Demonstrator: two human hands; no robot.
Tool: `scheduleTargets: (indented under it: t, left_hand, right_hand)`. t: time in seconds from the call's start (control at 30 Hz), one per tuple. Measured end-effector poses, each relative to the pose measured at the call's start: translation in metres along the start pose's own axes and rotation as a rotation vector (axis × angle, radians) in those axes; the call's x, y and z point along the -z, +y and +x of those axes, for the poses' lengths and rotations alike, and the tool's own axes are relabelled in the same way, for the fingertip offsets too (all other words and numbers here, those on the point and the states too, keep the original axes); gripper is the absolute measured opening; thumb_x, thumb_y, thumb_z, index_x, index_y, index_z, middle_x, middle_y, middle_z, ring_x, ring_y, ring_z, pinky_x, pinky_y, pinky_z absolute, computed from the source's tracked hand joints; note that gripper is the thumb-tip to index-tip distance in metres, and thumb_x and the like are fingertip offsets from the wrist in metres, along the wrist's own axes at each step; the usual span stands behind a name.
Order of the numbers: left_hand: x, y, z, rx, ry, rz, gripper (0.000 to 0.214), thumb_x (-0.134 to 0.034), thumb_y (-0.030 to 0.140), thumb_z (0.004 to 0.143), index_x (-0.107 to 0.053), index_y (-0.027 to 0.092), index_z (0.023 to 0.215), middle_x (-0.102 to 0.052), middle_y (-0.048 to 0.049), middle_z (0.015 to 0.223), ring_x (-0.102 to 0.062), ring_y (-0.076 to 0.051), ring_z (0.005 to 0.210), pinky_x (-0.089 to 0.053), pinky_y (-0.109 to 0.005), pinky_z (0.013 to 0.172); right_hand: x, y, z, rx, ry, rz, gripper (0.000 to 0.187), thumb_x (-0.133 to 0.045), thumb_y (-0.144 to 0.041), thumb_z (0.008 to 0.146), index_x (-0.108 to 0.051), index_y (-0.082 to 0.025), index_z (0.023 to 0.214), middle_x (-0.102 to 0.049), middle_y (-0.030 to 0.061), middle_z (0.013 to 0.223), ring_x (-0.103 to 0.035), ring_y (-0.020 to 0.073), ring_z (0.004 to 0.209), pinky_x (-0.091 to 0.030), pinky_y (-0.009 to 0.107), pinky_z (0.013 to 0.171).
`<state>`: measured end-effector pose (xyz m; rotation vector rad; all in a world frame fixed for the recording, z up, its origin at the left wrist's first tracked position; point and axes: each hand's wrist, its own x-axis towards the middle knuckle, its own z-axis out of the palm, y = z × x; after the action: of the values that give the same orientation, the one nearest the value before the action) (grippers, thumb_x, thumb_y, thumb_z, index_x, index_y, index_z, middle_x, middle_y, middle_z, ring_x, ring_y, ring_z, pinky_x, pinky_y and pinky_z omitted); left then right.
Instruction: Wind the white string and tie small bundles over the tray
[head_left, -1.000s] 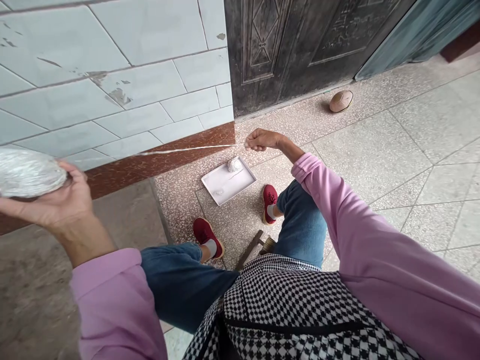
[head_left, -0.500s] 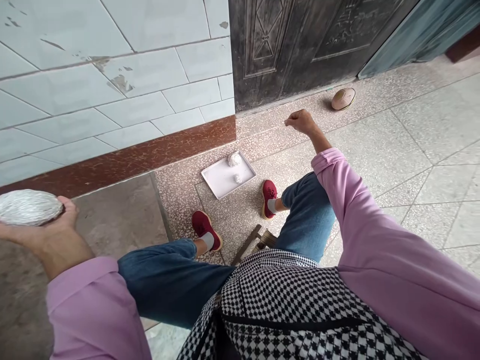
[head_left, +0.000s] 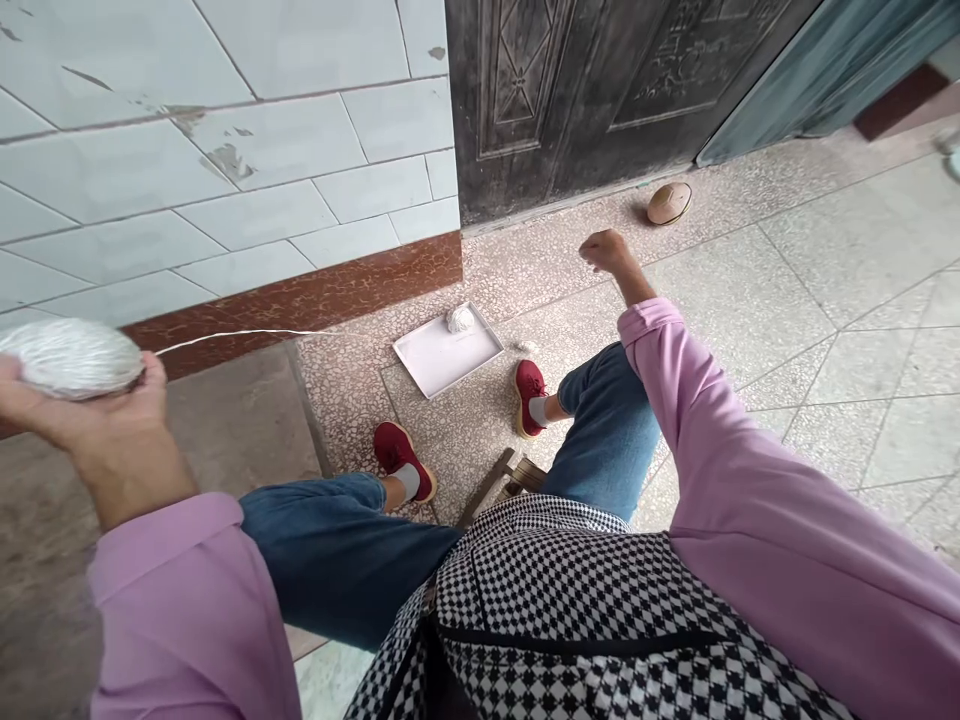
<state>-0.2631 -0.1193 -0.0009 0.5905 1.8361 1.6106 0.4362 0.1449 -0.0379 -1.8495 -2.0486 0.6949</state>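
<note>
The left hand (head_left: 97,420), raised well to the left of the white tray (head_left: 442,358), has its fingers curled up around a fat ball of white thread (head_left: 71,357) and clamps it from below, with the thumb side against the ball's end. Judging by its bulk, most of the winding looks done. One strand (head_left: 247,333) runs taut from the ball toward the tray and fades from sight before it gets there. What seems left to take up is little: a small clump of thread (head_left: 460,319) in the tray's far corner and a smaller bit (head_left: 527,347) on the floor just right of the tray, beside a red shoe (head_left: 529,392). The right hand (head_left: 606,250) is held out beyond the tray on its right, toward the dark door (head_left: 570,90), closed into a fist. Whether it pinches the strand cannot be told, since no thread shows at it.
</note>
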Motion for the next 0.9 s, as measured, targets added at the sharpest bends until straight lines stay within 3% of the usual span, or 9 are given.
scheduleTargets:
  t: [0.07,0.13,0.23,0.37,0.47,0.57,0.67,0.8,0.9]
  left_hand:
    - [-0.032,0.000,0.001,0.026,0.100,-0.158,0.099,-0.076,0.078,0.043,-0.057,0.039,0.132,-0.069,0.0100,0.188,-0.044,-0.033,0.188,-0.049,-0.053,0.151]
    - [-0.065,-0.002,0.000,0.025,0.011,-0.246,0.094,-0.085,0.067,0.045,-0.057,0.036,0.130,-0.075,0.0036,0.181,-0.053,-0.033,0.181,-0.057,-0.054,0.143]
    - [-0.112,-0.004,-0.007,0.060,-0.118,-0.369,0.099,-0.101,0.061,0.043,-0.062,0.034,0.130,-0.080,0.0033,0.172,-0.058,-0.036,0.173,-0.061,-0.053,0.132]
    - [-0.166,-0.003,-0.034,0.119,-0.317,-0.427,0.097,-0.117,0.058,0.049,-0.071,0.029,0.130,-0.080,-0.0040,0.173,-0.063,-0.041,0.166,-0.064,-0.055,0.124]
    - [-0.198,-0.001,-0.060,0.094,-0.492,-0.418,0.088,-0.118,0.063,0.061,-0.073,0.027,0.128,-0.082,-0.0131,0.168,-0.062,-0.046,0.165,-0.067,-0.055,0.115]
    - [-0.216,0.002,-0.076,0.058,-0.593,-0.419,0.079,-0.116,0.063,0.067,-0.072,0.024,0.121,-0.083,-0.0201,0.158,-0.064,-0.049,0.160,-0.068,-0.053,0.111]
    - [-0.219,0.007,-0.083,0.051,-0.613,-0.455,0.072,-0.112,0.060,0.070,-0.073,0.023,0.119,-0.084,-0.0226,0.154,-0.066,-0.049,0.157,-0.070,-0.053,0.111]
    - [-0.213,0.018,-0.092,0.117,-0.613,-0.473,0.074,-0.113,0.053,0.061,-0.076,0.023,0.118,-0.087,-0.0253,0.150,-0.065,-0.054,0.162,-0.073,-0.059,0.114]
    - [-0.212,0.025,-0.099,0.151,-0.576,-0.463,0.072,-0.114,0.044,0.055,-0.075,0.023,0.112,-0.089,-0.0260,0.146,-0.063,-0.056,0.168,-0.070,-0.069,0.129]
  right_hand:
    - [-0.016,-0.027,0.009,-0.048,-0.036,-0.031,0.033,-0.066,-0.001,0.115,-0.097,0.006,0.125,-0.094,0.0347,0.125,-0.097,0.0353,0.123,-0.069,0.047,0.125]
    - [-0.032,-0.062,0.017,-0.011,-0.084,-0.045,0.037,-0.069,0.001,0.113,-0.097,0.002,0.136,-0.095,0.0316,0.143,-0.094,0.0368,0.137,-0.069,0.048,0.131]
    - [-0.059,-0.116,0.023,0.211,-0.149,0.023,0.039,-0.069,0.000,0.114,-0.097,-0.004,0.141,-0.094,0.0259,0.152,-0.092,0.0349,0.143,-0.070,0.053,0.135]
    - [-0.110,-0.180,0.025,0.524,-0.227,0.335,0.032,-0.075,-0.007,0.114,-0.093,-0.009,0.141,-0.094,0.0230,0.148,-0.091,0.0321,0.134,-0.075,0.056,0.129]
    - [-0.152,-0.221,0.025,0.654,-0.296,0.593,0.037,-0.082,-0.011,0.113,-0.088,-0.013,0.149,-0.092,0.0212,0.153,-0.088,0.0343,0.146,-0.075,0.056,0.132]
    - [-0.182,-0.248,0.021,0.761,-0.345,0.727,0.033,-0.087,-0.019,0.112,-0.084,-0.016,0.145,-0.094,0.0150,0.140,-0.085,0.0344,0.146,-0.073,0.052,0.133]
    - [-0.194,-0.256,0.015,0.794,-0.472,0.817,0.023,-0.080,-0.025,0.121,-0.078,-0.015,0.142,-0.091,0.0081,0.122,-0.085,0.0246,0.123,-0.075,0.036,0.113]
    - [-0.187,-0.247,0.008,0.672,-0.576,0.895,0.007,-0.075,-0.022,0.126,-0.071,-0.016,0.125,-0.083,0.0016,0.099,-0.074,0.0135,0.086,-0.062,0.019,0.077]
    - [-0.171,-0.242,0.002,0.594,-0.472,0.790,0.028,-0.067,-0.015,0.129,-0.065,-0.019,0.101,-0.070,-0.0019,0.083,-0.061,0.0119,0.075,-0.050,0.021,0.072]
